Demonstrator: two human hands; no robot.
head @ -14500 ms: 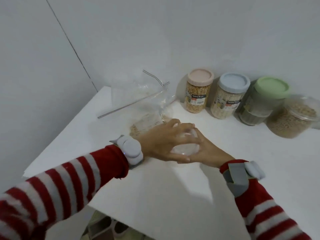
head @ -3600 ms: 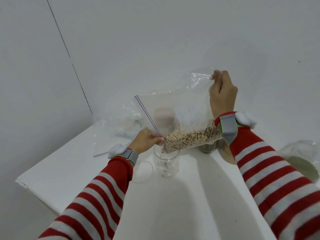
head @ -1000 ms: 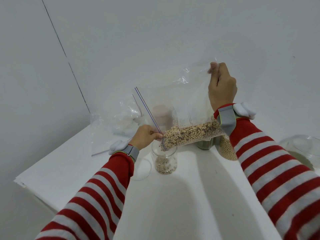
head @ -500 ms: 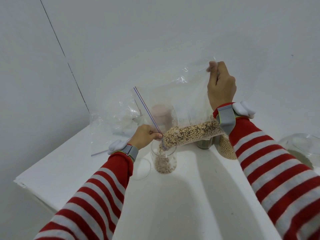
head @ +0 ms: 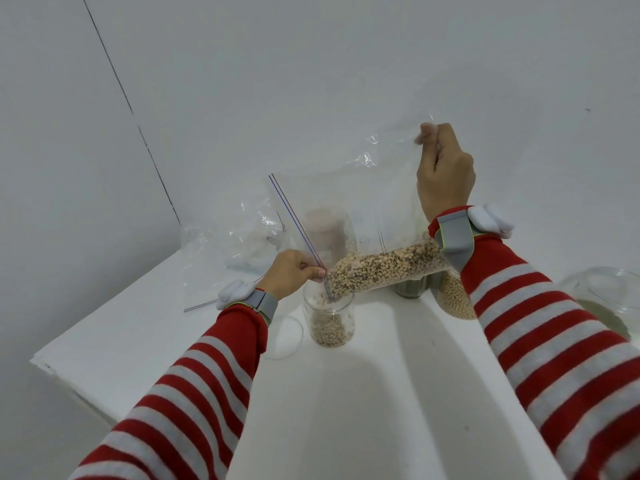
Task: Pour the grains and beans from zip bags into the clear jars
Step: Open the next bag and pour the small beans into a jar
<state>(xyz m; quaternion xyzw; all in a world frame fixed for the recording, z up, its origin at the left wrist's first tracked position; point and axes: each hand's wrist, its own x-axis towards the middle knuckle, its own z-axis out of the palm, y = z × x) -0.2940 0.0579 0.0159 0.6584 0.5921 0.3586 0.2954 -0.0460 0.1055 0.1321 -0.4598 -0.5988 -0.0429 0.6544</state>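
**Pouring under way, jar about one third full**

Judged near midway for this bag: roughly the lower third of the clear jar filled, most of the beans not yet out of the zip bag. Left to do, as far as visible: empty this bag, then close the jar with the lid lying flat at 9 o'clock of it.

At 10 o'clock of the jar, crumpled empty bags on the white table. Next, the left hand, fingers curled, pinching the zipper edge of the bag just above the jar mouth and guiding the corner into it. Further right, at 1 o'clock, the right hand, closed in a tight pinch on the bottom corner of the bag, lifting it high and giving a slope down toward the jar. At 3 o'clock, partly hidden behind the right sleeve, another jar with grains. At far right a glass container, contents not clear.
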